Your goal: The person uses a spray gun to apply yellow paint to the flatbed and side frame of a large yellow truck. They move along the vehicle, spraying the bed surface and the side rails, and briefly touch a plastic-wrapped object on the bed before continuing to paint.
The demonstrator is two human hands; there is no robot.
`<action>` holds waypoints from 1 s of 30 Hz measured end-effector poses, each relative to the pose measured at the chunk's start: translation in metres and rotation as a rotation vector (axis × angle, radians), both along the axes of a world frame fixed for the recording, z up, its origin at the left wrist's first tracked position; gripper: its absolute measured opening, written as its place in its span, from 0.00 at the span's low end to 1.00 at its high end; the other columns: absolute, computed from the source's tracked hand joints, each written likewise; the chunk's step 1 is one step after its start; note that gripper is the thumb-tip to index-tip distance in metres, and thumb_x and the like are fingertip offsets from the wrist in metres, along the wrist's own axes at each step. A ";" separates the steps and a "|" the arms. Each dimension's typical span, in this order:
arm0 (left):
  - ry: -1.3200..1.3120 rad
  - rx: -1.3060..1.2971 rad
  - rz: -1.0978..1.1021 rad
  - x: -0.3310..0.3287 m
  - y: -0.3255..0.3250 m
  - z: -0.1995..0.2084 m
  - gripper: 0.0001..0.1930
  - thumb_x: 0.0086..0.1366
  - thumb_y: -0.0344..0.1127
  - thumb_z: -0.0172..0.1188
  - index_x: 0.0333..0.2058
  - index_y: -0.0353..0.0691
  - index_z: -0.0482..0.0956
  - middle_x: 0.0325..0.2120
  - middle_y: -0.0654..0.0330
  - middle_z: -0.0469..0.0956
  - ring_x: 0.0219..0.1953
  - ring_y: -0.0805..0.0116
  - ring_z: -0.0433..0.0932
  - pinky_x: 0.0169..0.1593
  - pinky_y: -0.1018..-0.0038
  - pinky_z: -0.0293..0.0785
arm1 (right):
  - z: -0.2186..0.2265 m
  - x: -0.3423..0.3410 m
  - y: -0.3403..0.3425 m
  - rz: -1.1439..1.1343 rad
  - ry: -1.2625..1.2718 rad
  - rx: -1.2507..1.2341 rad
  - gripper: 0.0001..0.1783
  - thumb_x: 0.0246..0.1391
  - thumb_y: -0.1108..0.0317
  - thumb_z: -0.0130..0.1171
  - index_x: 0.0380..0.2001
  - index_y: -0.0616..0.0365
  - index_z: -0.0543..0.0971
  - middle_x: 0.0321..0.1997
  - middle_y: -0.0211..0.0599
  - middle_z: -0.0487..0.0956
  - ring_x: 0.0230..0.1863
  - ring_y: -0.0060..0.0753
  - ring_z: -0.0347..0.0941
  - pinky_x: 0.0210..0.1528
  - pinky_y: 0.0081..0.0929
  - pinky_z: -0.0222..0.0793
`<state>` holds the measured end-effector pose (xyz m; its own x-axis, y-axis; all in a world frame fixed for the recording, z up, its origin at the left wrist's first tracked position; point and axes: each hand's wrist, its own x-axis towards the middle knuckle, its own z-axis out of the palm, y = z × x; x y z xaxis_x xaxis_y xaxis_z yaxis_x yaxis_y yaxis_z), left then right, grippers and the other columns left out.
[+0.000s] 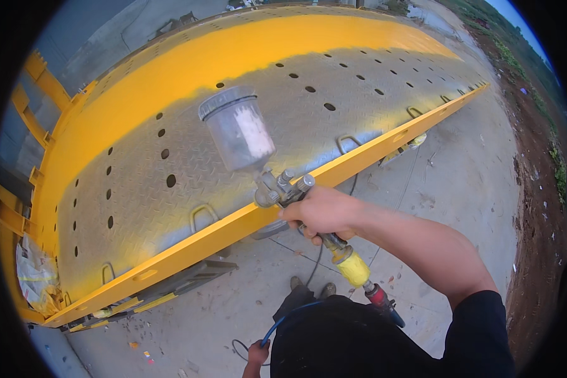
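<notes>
My right hand is wrapped round the grip of a paint spray gun, held up in front of a long metal trailer bed. On top of the gun sits a cloudy plastic paint cup, tilted to the left. Below the grip hang a yellow fitting and a red hose coupling. Low down by my left side, my left hand is closed round a thin blue hose. The bed's grey checkered plate has a broad band of yellow paint across its far side.
A yellow side rail runs along the near edge, with metal loops beside it and several holes in the plate. A plastic bag hangs at the left end. Concrete ground lies below; a dirt bank rises at right.
</notes>
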<state>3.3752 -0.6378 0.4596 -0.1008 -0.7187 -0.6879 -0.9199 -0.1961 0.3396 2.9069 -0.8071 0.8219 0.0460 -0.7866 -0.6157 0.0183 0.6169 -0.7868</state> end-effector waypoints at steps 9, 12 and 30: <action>0.085 0.081 -0.124 -0.050 -0.047 -0.026 0.17 0.62 0.51 0.55 0.36 0.43 0.80 0.30 0.49 0.80 0.38 0.48 0.79 0.42 0.59 0.74 | 0.016 -0.085 0.031 -0.475 0.387 0.096 0.08 0.56 0.67 0.53 0.33 0.59 0.68 0.26 0.31 0.69 0.17 0.20 0.62 0.19 0.25 0.64; 0.077 0.105 -0.096 -0.042 -0.052 -0.029 0.17 0.62 0.51 0.56 0.37 0.44 0.80 0.31 0.49 0.80 0.38 0.50 0.79 0.43 0.61 0.74 | 0.015 -0.052 0.014 -0.412 0.246 0.128 0.08 0.56 0.66 0.54 0.31 0.58 0.68 0.26 0.30 0.68 0.17 0.20 0.61 0.18 0.25 0.63; 0.033 0.046 -0.073 0.036 -0.046 -0.073 0.16 0.61 0.49 0.56 0.30 0.41 0.80 0.28 0.48 0.80 0.36 0.46 0.79 0.41 0.56 0.74 | 0.011 0.173 -0.078 0.520 0.057 -0.149 0.14 0.60 0.62 0.50 0.39 0.63 0.69 0.22 0.38 0.72 0.25 0.31 0.70 0.31 0.32 0.67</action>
